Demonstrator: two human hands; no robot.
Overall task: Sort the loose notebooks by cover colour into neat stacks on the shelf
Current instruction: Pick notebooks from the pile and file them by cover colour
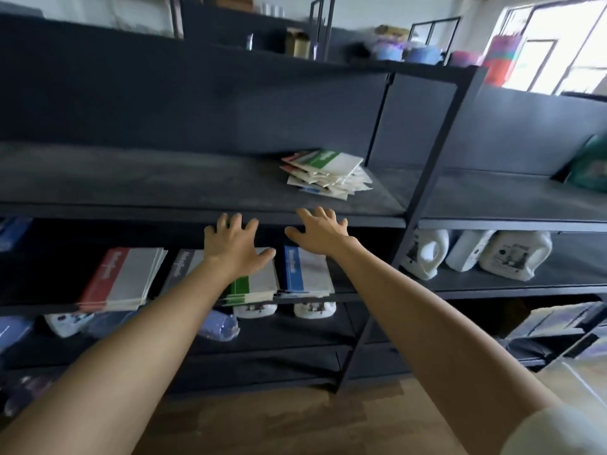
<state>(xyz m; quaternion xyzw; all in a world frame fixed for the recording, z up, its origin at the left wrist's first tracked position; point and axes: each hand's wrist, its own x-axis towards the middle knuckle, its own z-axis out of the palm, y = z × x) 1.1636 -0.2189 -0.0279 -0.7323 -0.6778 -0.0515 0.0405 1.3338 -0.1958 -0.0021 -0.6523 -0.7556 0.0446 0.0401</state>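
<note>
head view, near to far. two bare forearms reach forward over a brown wooden floor (279, 418). the left hand (235, 247) and the right hand (323, 236) are both released, with fingers straight and spread, grasping nothing. their fingertips lie at the front edge of the dark grey metal shelf board (164, 182); the blur hides whether they touch it.

below the hands, on the lower shelf tier (354, 295), four colour-sorted stacks lie side by side. the red-and-white notebook stack (121, 277) sits down and to the left of the left hand. the grey-and-white notebook stack (184, 269) is beside the left wrist, partly hidden by that forearm. the green-and-white notebook stack (253, 289) lies between the two forearms. the blue-and-white notebook stack (305, 270) lies under the right hand. judged from this, four colours already have their stacks, though the green one overhangs the tier's front edge and looks unsquared.

beyond the right hand's fingertips, on the shelf board, lies the loose pile of paper-covered notebooks (325, 174), fanned and crooked. a green-and-white cover lies on top, with pink and blue edges showing beneath. this pile is what is left to sort; its count cannot be told. both hands appear aimed toward it, near but apart from it.

farther right of the right hand, white plastic jugs (512, 254) stand in the next bay.
</note>
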